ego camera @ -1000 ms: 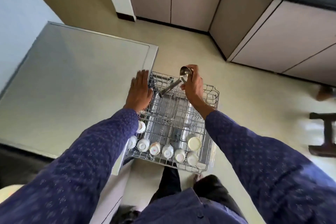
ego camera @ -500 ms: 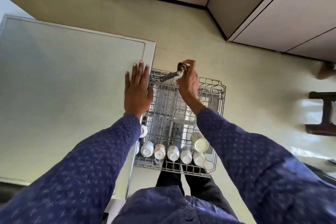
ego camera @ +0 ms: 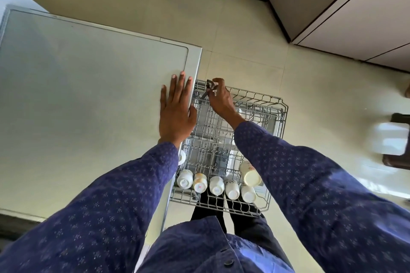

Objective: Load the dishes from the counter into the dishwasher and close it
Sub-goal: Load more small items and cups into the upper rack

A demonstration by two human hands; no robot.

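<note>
A grey wire dishwasher rack is pulled out below me, over the floor. Several white cups lie in a row along its near edge, with a larger cup at their right end. My right hand holds a metal ladle at the rack's far left corner, with its handle pointing down into the wires. My left hand rests flat, fingers straight, on the grey top beside the rack.
Beige floor tiles stretch beyond the rack toward cabinet doors at the far right. A dark stool stands at the right edge. My legs are under the rack's near edge.
My right hand has carried the ladle left and down to the rack's far left corner. My left hand has slid a little further onto the grey top.
</note>
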